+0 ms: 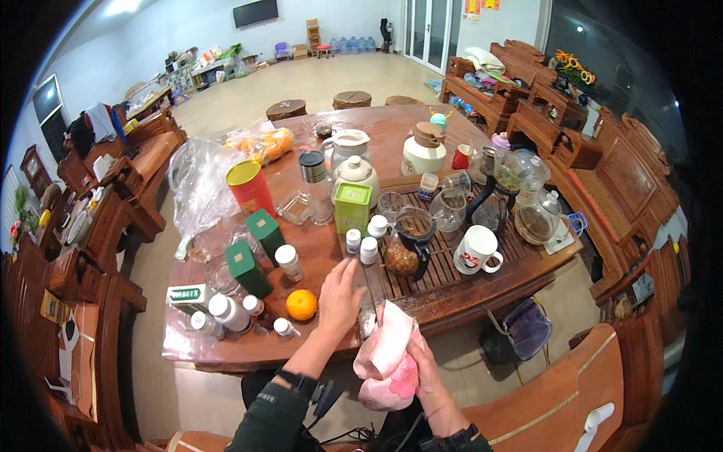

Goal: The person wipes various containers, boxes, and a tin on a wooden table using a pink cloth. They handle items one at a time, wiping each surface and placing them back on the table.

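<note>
My right hand (431,371) is closed round a bunched pink and white cloth (388,358) at the table's front edge. My left hand (340,297) reaches over the tabletop with its fingers stretched out and nothing in them. Just beyond its fingertips stand small white bottles (368,251), in front of a light green tin (352,207). An orange (301,305) lies left of that hand, with another white bottle (288,261) behind it. To the right, on the slatted tea tray (444,290), are a glass teapot (409,248) with brown contents and a white mug (476,250).
Dark green boxes (247,269), a red canister (251,190) and a clear plastic bag (202,188) crowd the left side. Glass pots (538,217) and a cream jar (424,151) stand at the right and back. A bin (520,331) is below the tray's edge.
</note>
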### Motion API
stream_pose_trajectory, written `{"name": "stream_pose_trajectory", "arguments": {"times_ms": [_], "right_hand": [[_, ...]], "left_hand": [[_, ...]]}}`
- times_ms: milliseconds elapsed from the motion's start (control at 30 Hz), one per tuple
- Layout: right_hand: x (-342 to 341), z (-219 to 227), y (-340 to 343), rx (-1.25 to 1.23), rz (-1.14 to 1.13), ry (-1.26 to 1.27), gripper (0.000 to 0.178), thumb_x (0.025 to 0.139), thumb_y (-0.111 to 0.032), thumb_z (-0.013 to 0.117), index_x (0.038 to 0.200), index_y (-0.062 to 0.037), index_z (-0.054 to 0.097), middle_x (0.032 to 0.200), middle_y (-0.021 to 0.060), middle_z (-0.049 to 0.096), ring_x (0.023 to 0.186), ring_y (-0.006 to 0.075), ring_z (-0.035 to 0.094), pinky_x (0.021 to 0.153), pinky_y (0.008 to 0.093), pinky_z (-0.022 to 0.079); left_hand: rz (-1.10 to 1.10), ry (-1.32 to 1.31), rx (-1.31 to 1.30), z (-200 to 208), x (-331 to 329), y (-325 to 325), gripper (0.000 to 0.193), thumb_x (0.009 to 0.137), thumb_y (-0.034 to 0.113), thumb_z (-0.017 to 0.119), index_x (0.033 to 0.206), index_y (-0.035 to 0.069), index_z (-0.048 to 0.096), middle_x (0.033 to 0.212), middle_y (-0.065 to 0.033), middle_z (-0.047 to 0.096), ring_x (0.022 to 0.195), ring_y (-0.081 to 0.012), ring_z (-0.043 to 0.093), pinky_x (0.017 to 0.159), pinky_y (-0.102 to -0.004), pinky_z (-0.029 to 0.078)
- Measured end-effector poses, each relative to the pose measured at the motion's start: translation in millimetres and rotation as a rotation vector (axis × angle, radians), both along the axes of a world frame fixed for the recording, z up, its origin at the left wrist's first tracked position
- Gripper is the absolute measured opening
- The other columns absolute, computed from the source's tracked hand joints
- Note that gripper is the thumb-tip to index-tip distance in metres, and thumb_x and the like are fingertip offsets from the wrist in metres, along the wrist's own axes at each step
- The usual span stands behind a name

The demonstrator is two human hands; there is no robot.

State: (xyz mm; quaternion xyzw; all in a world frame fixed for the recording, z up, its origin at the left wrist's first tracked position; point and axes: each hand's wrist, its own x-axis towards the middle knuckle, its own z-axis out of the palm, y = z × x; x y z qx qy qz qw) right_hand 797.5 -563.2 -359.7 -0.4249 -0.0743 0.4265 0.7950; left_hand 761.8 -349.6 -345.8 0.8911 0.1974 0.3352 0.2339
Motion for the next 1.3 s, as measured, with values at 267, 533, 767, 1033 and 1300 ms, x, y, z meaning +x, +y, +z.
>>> {"name": "stream_pose_trajectory", "arguments": {"times_ms": [267,533,767,1033,1300], "right_hand": [[13,-17,-24,0.018,-0.123,0.028,0.051,0.092,-0.023,0.059,0.133,-0.0001,0.04,0.128,0.0115,0.051,0.118,0.0207,0.05,0.101,0.0348,0.04],[11,-13,-20,0.01,-0.141,-0.01,0.05,0.09,-0.019,0.062,0.131,-0.0001,0.041,0.124,0.0108,0.053,0.114,0.0196,0.052,0.099,0.034,0.042],[7,20,0,-0.017,-0.331,-0.306,0.047,0.086,-0.017,0.067,0.125,-0.0027,0.044,0.121,0.0095,0.054,0.106,0.0197,0.056,0.091,0.0325,0.047],[-18,41,30,-0.316,-0.15,-0.625,0.049,0.087,-0.02,0.063,0.127,0.0018,0.046,0.116,0.0101,0.059,0.105,0.0195,0.057,0.091,0.0316,0.045],[-28,19,0,0.402,0.283,0.448,0.064,0.087,-0.03,0.065,0.14,-0.0074,0.036,0.127,0.0131,0.053,0.114,0.0267,0.055,0.096,0.039,0.048]], "left_hand": [[0.074,0.33,0.262,-12,83,25,0.053,0.078,0.013,0.066,0.127,0.004,0.046,0.133,-0.0173,0.046,0.093,-0.0307,0.06,0.076,-0.0408,0.05],[0.053,0.154,0.096,-5,74,12,0.039,0.077,0.009,0.067,0.112,0.007,0.051,0.107,-0.0156,0.056,0.096,-0.035,0.059,0.079,-0.0425,0.049],[-0.162,-0.038,-0.158,21,-30,-59,0.052,0.078,0.005,0.065,0.126,0.005,0.048,0.106,-0.0169,0.06,0.098,-0.0344,0.06,0.08,-0.0395,0.05],[-0.172,-0.029,0.11,39,-88,-96,0.07,0.074,0.003,0.064,0.138,-0.005,0.036,0.093,-0.0164,0.064,0.076,-0.0321,0.063,0.067,-0.0399,0.051],[-0.218,-0.147,-0.451,47,-103,-102,0.075,0.079,-0.005,0.067,0.143,-0.001,0.028,0.119,-0.0137,0.061,0.109,-0.0187,0.058,0.093,-0.0325,0.048]]}}
